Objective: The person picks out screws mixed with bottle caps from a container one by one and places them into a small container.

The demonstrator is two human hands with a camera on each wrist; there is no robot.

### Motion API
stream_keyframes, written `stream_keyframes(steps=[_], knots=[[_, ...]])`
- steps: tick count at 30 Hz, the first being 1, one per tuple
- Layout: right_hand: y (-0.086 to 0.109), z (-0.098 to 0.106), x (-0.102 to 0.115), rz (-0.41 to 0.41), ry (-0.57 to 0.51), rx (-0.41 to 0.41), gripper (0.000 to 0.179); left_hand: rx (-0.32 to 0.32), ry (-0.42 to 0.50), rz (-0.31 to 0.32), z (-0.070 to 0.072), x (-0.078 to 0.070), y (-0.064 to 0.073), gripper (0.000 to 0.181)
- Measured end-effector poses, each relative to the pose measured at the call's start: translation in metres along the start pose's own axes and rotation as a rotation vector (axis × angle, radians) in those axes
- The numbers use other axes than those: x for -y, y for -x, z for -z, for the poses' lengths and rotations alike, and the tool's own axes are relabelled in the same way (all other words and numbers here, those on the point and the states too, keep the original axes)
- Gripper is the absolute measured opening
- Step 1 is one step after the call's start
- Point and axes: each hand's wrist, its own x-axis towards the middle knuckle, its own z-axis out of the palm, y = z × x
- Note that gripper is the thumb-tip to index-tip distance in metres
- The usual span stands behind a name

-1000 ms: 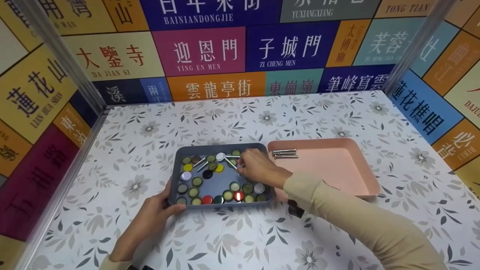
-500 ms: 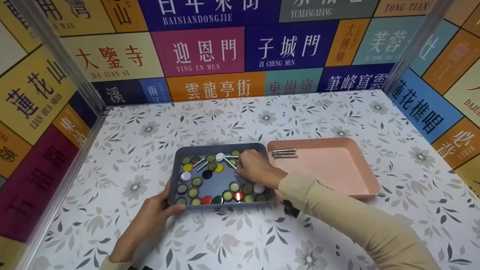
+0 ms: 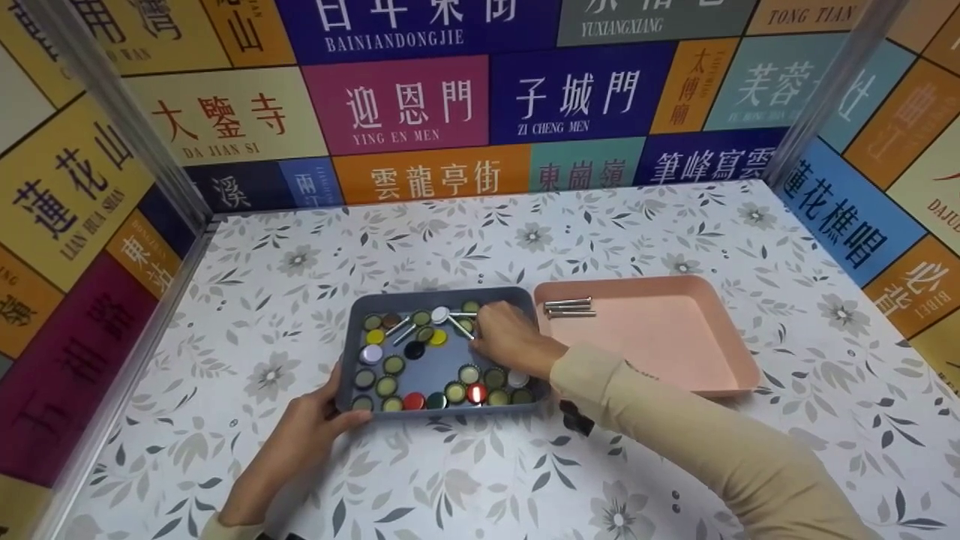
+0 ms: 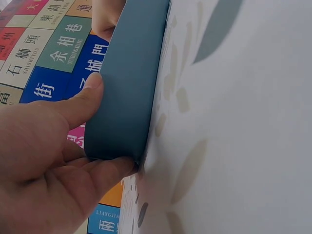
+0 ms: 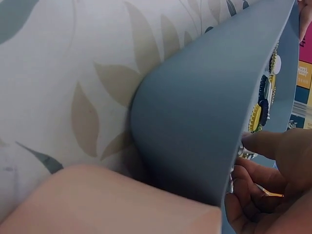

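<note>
In the head view, a blue-grey tray (image 3: pixel 431 367) holds many bottle caps (image 3: pixel 394 365) and several silver bolts (image 3: pixel 404 333). My left hand (image 3: pixel 307 427) grips its near left corner; the left wrist view shows the thumb over the tray wall (image 4: pixel 126 87) and fingers tucked at its lower edge. My right hand (image 3: pixel 510 337) reaches into the back right part of the tray, fingers curled at the ends of two bolts. Between thumb and forefinger, a bit of shiny metal (image 5: pixel 240 149) appears in the right wrist view; most of it is hidden.
Close beside on the right stands a shallow pink tray (image 3: pixel 652 322), with several silver bolts (image 3: pixel 570 305) at its back left corner. Both trays sit on a floral-patterned tabletop (image 3: pixel 465 472). Printed panels (image 3: pixel 397 101) wall off the back and sides.
My right hand and forearm have shifted slightly to the left within the blue-grey tray. The left hand, the trays and the bolts in the pink tray stay in place.
</note>
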Motion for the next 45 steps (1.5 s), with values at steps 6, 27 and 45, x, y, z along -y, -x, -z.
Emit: stream_keyframes(steps=[6, 27, 45], knots=[[0.0, 0.0, 0.003, -0.004, 0.01, -0.019, 0.048, 0.005, 0.0, 0.01, 0.0, 0.0, 0.001, 0.09], [-0.002, 0.002, 0.002, -0.023, 0.008, -0.036, 0.043, -0.005, -0.019, -0.022, 0.001, 0.001, 0.003, 0.086], [-0.001, 0.015, -0.002, 0.018, 0.122, -0.042, 0.016, -0.008, -0.024, -0.01, 0.0, 0.0, 0.002, 0.087]])
